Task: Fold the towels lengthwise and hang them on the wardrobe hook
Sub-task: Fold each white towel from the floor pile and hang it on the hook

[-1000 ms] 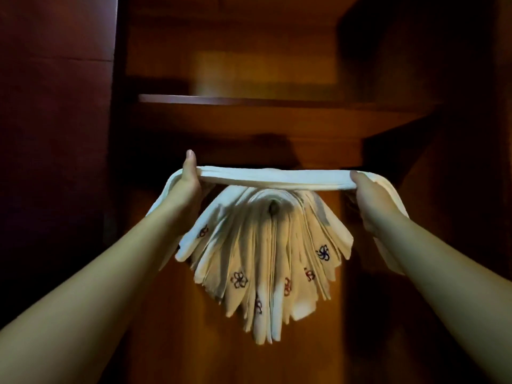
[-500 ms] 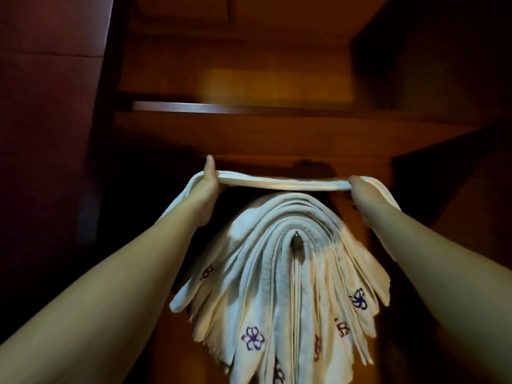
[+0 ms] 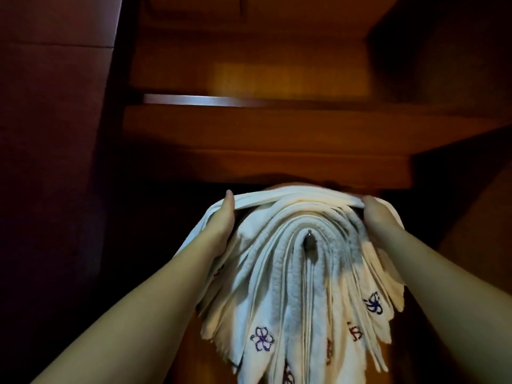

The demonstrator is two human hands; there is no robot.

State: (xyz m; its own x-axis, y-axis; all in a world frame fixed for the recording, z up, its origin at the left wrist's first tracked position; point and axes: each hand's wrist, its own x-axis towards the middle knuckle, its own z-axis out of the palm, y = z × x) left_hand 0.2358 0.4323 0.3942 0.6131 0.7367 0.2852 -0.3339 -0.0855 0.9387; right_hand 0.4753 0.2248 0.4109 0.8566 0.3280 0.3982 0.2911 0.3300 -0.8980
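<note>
A folded white towel (image 3: pixel 293 196) stretches between my two hands and lies across the top of a thick bundle of hung towels (image 3: pixel 279 286). My left hand (image 3: pixel 221 220) grips the towel's left end, thumb on top. My right hand (image 3: pixel 379 217) grips its right end. The bundle holds several white towels with embroidered flowers, draped over a small metal hook (image 3: pixel 309 232) whose tip shows at the bundle's centre. The held towel's ends hang down behind my wrists.
A wooden wardrobe shelf (image 3: pixel 249 102) runs across above the towels, with the wardrobe's back panel (image 3: pixel 263 151) below it. A dark door panel (image 3: pixel 55 134) stands at the left and a dark side wall (image 3: pixel 471 217) at the right.
My hands have lowered the stretched towel from above the bundle until it rests on the bundle's top. The view has moved closer to the hook.
</note>
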